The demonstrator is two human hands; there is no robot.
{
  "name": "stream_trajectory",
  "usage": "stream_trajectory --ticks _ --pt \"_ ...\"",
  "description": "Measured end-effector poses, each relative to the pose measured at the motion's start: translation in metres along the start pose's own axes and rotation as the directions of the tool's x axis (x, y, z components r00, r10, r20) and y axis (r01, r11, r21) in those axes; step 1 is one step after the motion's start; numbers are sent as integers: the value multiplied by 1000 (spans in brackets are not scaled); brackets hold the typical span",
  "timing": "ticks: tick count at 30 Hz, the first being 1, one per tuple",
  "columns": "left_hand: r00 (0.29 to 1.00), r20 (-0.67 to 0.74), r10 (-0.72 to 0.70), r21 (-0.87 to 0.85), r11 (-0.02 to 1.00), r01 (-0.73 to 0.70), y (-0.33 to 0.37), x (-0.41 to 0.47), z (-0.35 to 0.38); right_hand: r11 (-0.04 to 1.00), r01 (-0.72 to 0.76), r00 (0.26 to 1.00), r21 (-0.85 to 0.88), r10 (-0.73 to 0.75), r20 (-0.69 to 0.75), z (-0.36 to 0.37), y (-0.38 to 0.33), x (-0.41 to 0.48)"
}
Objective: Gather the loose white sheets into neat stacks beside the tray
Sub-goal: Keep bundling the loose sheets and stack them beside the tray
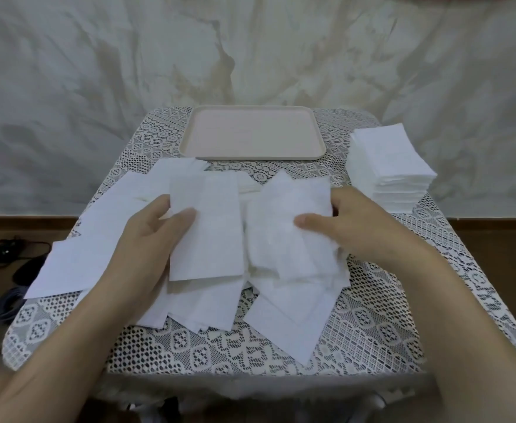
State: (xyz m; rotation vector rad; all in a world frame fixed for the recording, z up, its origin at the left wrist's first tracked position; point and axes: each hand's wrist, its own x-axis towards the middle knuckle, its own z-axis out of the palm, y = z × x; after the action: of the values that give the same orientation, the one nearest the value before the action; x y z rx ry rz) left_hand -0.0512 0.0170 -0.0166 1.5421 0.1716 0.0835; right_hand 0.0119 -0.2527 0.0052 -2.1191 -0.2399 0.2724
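White sheets [91, 254] are strewn on the tabletop [372, 315] near the tray [250, 132]; one stack [388, 166] stands right of it. A flat sheet [204, 233] is pinched in the grip of the left hand [155, 239], a rumpled bunch [284, 239] in that of the right hand [354, 227]. They are judged light, limp, easily creased, and best taken by the edges.

We seem to be in a plain room of a home, made over into a small work corner. We see a little table under a white lace tablecloth [372, 315], a household sort of cover. Behind it a pale, creased and stained cloth [97, 71] hangs as a backdrop, above a brown band [21, 227] low on the wall. On the dark floor to the left lie black cables [3, 251] and a coiled blue cord [9, 303]. A beige tray [195, 148], a stack [388, 154] and loose white sheets [76, 254] point to simple handwork.
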Motion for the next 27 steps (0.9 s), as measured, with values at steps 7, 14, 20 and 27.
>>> stream_trajectory --ticks 7,14,20,27 --pt "999 -31 24 -28 999 -25 1 -3 0 980 -79 993 181 92 -69 13 11 -16" --pt "1000 -17 2 -25 1000 -2 0 -1 2 786 11 983 618 104 -150 11 -4 -25" --pt "999 30 16 -39 999 -15 -3 0 15 804 2 993 595 67 -94 43 -18 -29" --pt "997 76 -12 -81 997 18 -7 -2 24 868 49 984 494 44 -175 65 -21 -29"
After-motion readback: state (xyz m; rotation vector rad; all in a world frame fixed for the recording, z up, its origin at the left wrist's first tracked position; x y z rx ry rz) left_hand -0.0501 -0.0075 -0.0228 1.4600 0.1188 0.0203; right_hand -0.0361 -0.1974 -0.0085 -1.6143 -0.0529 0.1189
